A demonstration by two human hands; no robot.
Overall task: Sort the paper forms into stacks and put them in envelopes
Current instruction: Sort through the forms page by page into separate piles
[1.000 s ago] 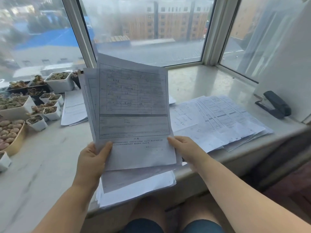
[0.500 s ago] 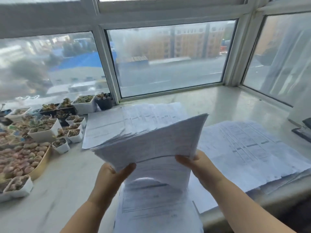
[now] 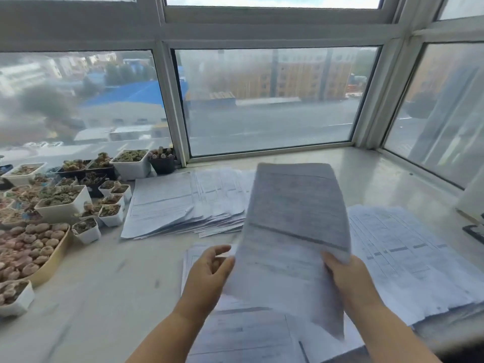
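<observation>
Right hand pinching the lower right edge of a held form, thumb on top, sheet raised and tilted over the sill. Left hand beside its left edge, fingers loosely curled, gripping nothing. Half a second ago both hands clasped a thick bundle; now only one blurred sheet up, the rest in the near stack below.

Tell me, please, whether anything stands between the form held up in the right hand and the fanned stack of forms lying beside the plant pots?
Nothing visible does. The right hand holds the form up above the sill, and the sill between it and the fanned stack is bare. The left hand sits low at the form's left edge, off that path.
</observation>
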